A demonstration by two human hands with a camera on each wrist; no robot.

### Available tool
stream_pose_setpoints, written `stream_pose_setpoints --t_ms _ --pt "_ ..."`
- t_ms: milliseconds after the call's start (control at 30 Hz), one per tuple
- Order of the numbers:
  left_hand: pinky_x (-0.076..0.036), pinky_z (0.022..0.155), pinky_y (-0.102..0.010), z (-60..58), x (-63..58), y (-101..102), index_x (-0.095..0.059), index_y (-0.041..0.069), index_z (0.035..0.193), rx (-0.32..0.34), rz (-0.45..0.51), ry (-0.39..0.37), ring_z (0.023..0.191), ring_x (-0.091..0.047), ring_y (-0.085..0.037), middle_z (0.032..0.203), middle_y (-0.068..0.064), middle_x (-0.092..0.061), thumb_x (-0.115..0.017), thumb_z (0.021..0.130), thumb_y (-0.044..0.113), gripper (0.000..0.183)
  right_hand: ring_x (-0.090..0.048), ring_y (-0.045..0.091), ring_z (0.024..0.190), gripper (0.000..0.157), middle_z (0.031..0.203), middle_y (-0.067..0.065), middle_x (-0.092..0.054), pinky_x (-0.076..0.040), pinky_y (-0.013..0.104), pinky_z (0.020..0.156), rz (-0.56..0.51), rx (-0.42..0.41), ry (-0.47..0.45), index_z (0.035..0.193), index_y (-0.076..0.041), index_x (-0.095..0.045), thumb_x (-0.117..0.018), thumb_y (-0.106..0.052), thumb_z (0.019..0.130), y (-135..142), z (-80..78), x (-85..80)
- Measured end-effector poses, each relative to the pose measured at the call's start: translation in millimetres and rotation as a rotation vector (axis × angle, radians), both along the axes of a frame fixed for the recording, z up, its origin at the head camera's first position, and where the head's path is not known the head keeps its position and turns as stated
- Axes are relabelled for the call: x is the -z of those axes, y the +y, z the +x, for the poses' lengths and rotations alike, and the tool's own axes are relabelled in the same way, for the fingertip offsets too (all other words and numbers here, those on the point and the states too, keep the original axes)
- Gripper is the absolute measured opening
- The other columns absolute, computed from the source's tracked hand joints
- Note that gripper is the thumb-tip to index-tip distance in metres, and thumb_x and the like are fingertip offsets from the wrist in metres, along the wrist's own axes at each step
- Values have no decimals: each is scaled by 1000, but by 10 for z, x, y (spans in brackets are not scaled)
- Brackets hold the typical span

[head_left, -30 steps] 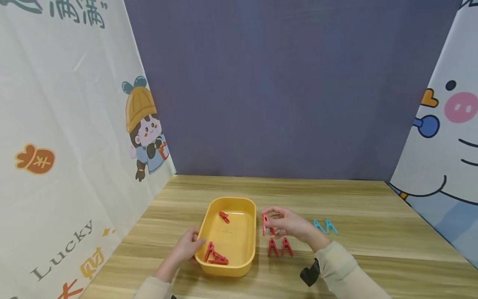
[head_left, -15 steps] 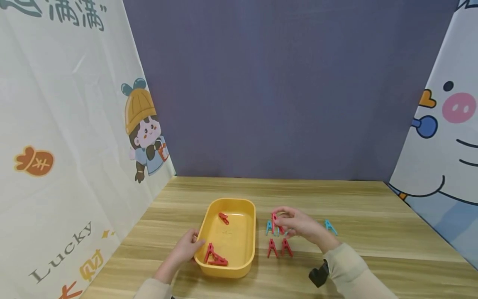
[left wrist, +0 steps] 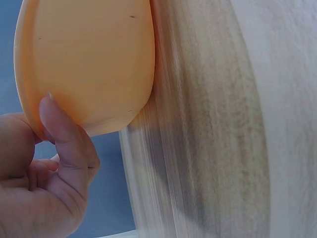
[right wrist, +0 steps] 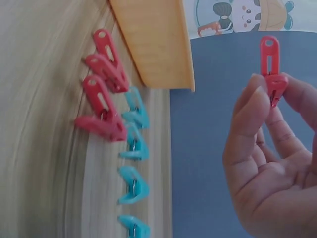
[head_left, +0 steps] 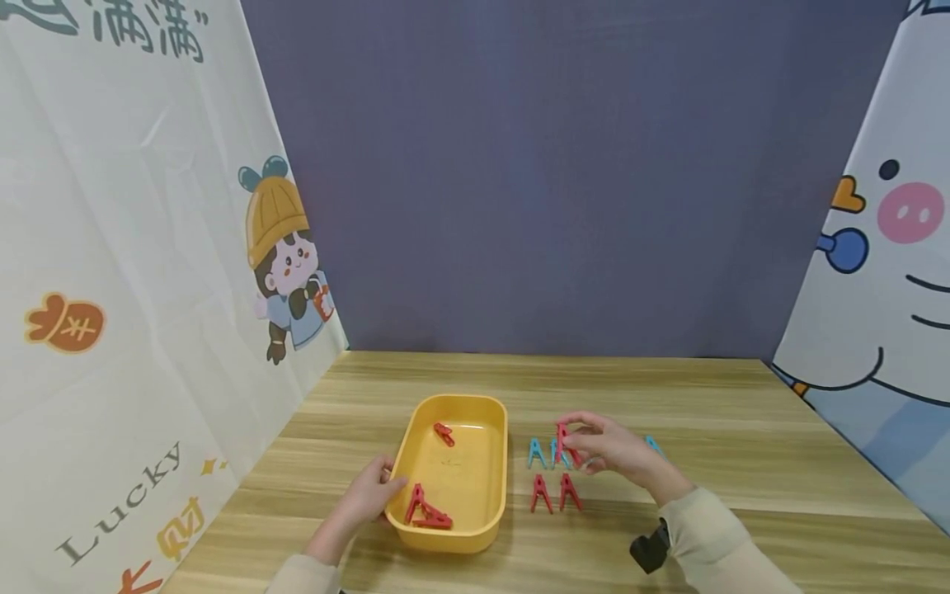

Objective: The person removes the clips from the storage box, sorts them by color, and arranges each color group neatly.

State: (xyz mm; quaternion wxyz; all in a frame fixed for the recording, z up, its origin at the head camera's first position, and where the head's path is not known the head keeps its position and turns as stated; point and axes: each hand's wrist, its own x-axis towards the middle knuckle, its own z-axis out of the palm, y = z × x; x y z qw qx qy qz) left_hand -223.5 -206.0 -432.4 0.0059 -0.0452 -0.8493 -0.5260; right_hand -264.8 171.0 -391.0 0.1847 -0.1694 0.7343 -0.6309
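In the head view my left hand (head_left: 369, 493) grips the left rim of a yellow plastic tub (head_left: 449, 540), thumb inside the wall, as the left wrist view also shows. My right hand (head_left: 616, 454) pinches a red clothespin (right wrist: 270, 62) between thumb and fingertips, raised over a row of blue clothespins (head_left: 536, 453). Two red clothespins (head_left: 540, 495) stand on the table in front of that row. Inside the tub lie a few more red clothespins (head_left: 443, 435). Part of the blue row is hidden behind my right hand in the head view, but several show in the right wrist view.
The wood-grain table (head_left: 742, 470) ends at a dark blue-grey backdrop (head_left: 549, 190). Printed white sheets (head_left: 148, 247) hang at the left and right. A black strap piece (head_left: 651, 550) hangs at my right wrist.
My right hand has moved to the right with the red clothespin, uncovering blue clothespins on the left of the row. My left hand and the tub have stayed in place.
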Motion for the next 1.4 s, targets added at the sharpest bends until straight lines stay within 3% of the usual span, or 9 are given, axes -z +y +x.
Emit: stream_pose_setpoints --t_ms 267,1033,1400 --pt "-53 41 -39 -5 10 -1 -45 -5 98 8 -6 9 54 -54 -20 72 -8 -41 -57 89 4 18 -57 20 71 52 96 14 -55 -51 34 60 26 34 -2 132 1 -37 -59 -23 91 128 -2 69" --pt "-52 41 -39 -3 12 -7 -45 -4 98 2 -10 8 55 -55 -21 72 -9 -41 -57 89 4 17 -57 17 68 55 101 21 -52 -55 38 64 45 53 -15 132 7 -35 -60 -17 90 375 -29 317" --pt "-53 41 -38 0 -6 5 -46 -4 98 -6 -16 1 55 -54 -20 73 -9 -41 -56 89 4 16 -52 12 54 55 84 14 -54 -53 29 52 101 59 -53 132 6 -37 -61 -18 89 387 4 379"
